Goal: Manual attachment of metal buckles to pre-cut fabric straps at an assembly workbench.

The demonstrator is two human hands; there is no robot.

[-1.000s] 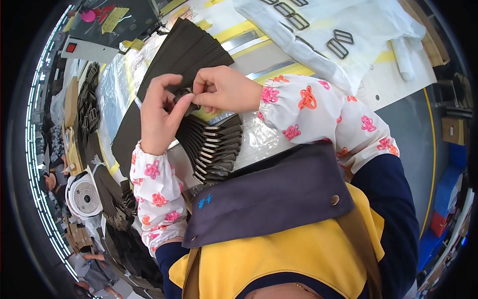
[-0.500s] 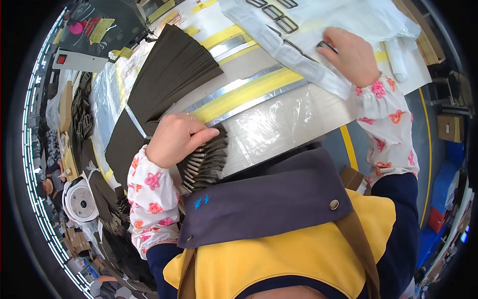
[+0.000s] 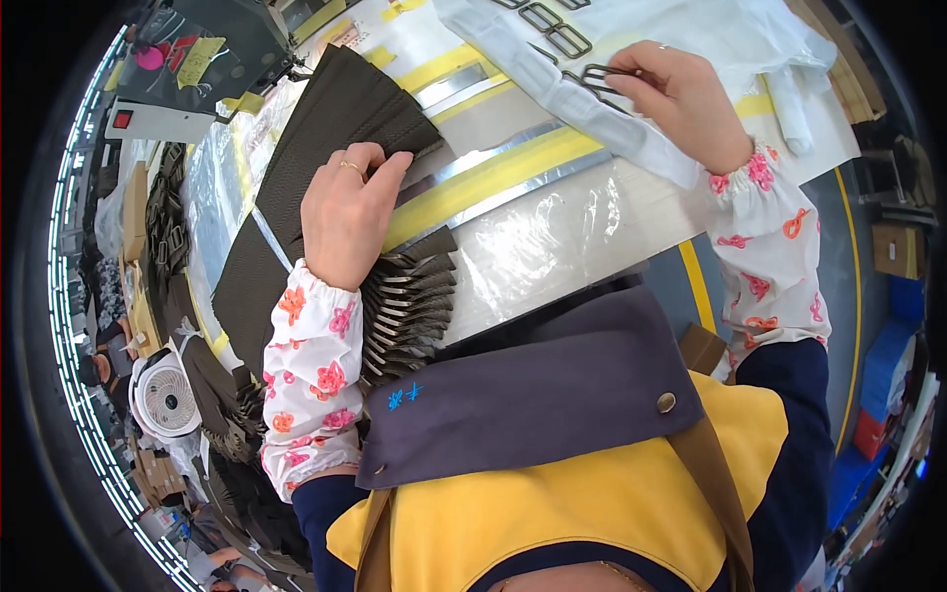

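A fanned stack of dark brown fabric straps (image 3: pixel 335 109) lies across the table at the left, their folded ends hanging over the near edge. My left hand (image 3: pixel 345 212) rests on top of the stack, fingertips pinching the edge of one strap. Far right, my right hand (image 3: pixel 676 99) pinches a dark rectangular metal buckle (image 3: pixel 597 77) just above a white cloth (image 3: pixel 631 59). Several more buckles (image 3: pixel 552 25) lie in a row on that cloth. Both forearms wear white floral sleeve covers.
The table top is covered in clear plastic (image 3: pixel 552 227) with yellow tape stripes (image 3: pixel 493 178). A small white fan (image 3: pixel 166 395) sits at lower left beside heaps of dark straps. Blue and red crates (image 3: pixel 893 385) stand on the floor at right.
My right hand left the straps, reached to the far right and picked a buckle off the white cloth. My left hand slid up along the strap stack.
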